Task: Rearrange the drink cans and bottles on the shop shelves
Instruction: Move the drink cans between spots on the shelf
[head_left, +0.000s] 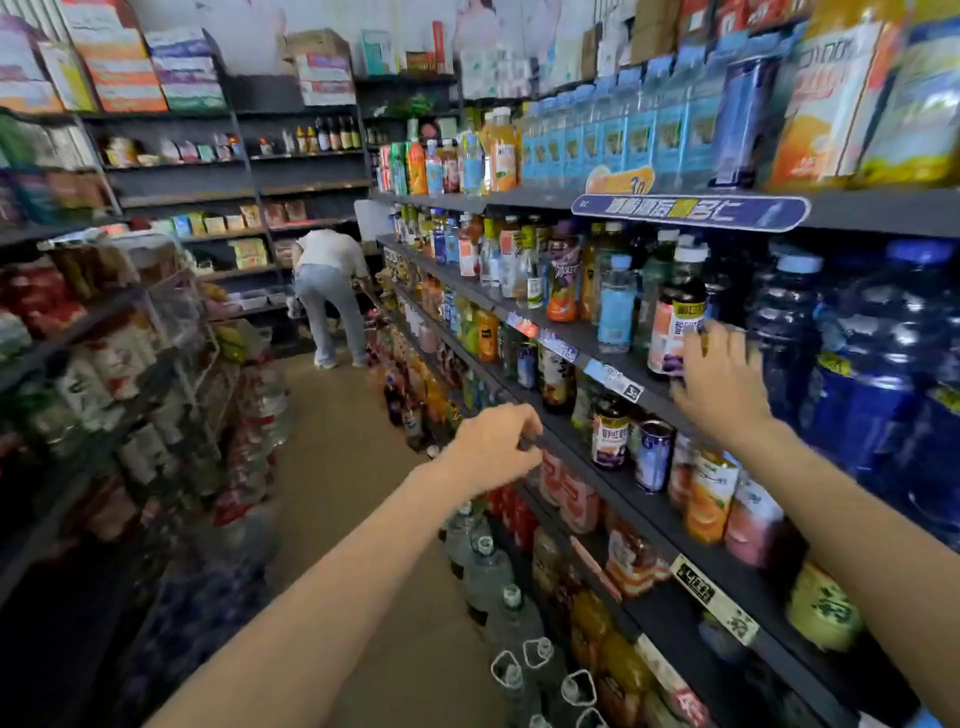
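On the right, dark shelves (618, 338) hold rows of drink bottles and cans. A dark juice bottle (674, 306) with a white cap and a pink and purple label stands at the front of the middle shelf. My right hand (719, 382) reaches to it with spread fingers, and the index finger touches its label. Lower down, my left hand (498, 447) has its fingers curled at the front edge of the shelf below (582, 475), where a purple can (653, 457) and a small dark bottle (609, 436) stand. Large blue water bottles (883, 374) fill the shelf right of my right hand.
A person (327, 291) bends over at the far end of the aisle. Big water jugs (488, 571) stand on the floor along the shelf foot. A wire rack of packaged goods (130, 374) lines the left side. The tan floor (343, 467) runs between.
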